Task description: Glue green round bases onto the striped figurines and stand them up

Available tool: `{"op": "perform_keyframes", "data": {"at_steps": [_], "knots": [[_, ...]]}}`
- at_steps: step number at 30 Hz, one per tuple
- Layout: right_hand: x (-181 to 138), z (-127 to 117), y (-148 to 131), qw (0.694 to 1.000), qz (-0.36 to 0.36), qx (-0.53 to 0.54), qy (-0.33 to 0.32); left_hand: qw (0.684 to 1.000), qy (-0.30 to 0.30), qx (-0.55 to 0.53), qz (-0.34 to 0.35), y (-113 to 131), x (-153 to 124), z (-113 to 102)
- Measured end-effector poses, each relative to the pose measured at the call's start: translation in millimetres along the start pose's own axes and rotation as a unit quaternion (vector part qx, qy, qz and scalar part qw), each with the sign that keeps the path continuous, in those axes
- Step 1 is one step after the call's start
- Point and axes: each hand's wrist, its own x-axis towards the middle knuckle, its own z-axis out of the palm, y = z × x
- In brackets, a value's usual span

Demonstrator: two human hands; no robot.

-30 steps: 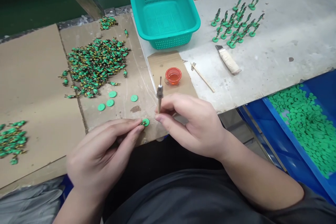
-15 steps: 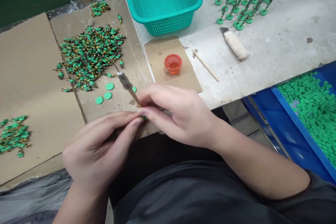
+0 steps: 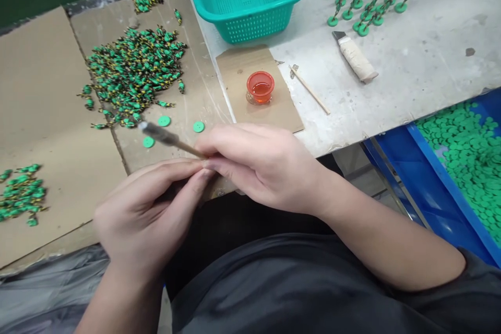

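Note:
My right hand [image 3: 258, 164] is closed around a thin wooden-handled tool [image 3: 183, 147]. Its dark wrapped end with a pale tip points up and to the left. My left hand [image 3: 152, 209] is pinched shut, its fingertips meeting those of the right hand. Whatever lies between the left fingertips is hidden. Just beyond the hands, a few round green discs [image 3: 199, 126] lie on the cardboard [image 3: 201, 88]. A big heap of small green, black and yellow figures [image 3: 135, 73] sits behind them.
A red cup of liquid [image 3: 260, 86] stands on cardboard, near a wooden stick [image 3: 309, 90] and a wrapped-handle blade [image 3: 357, 57]. Behind are a green basket [image 3: 254, 28] and several figures on round bases [image 3: 364, 28]. More figures [image 3: 23, 195] lie left; a blue bin [image 3: 430, 167] of discs is right.
The tool's wrapped end has swung left and tilted lower. A bit of green seen between my fingertips is now hidden. The whole view has shifted slightly, with the table higher in it.

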Motion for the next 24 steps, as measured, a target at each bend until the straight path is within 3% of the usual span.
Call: {"op": "perform_keyframes", "data": {"at_steps": [5, 9, 12, 17, 24], "knots": [[-6.0, 2.6, 4.1, 0.999, -0.037, -0.025, -0.025, 1.000, 0.015, 0.006, -0.006, -3.1, -3.6, -0.3], [-10.4, 4.7, 7.2, 0.994, -0.095, -0.044, -0.011, 1.000, 0.014, -0.007, 0.018, -4.9, -2.5, 1.0], [-9.2, 4.3, 8.5, 0.994, -0.098, -0.040, 0.003, 1.000, 0.005, -0.010, 0.024, -1.4, 1.2, 3.0], [-6.7, 1.6, 5.4, 0.993, -0.079, -0.012, 0.084, 1.000, -0.010, -0.006, 0.025, 8.6, 6.0, 2.1], [-11.4, 0.3, 3.7, 1.000, -0.001, -0.027, 0.003, 1.000, -0.008, -0.005, 0.026, 5.4, 5.0, 1.4]]}}
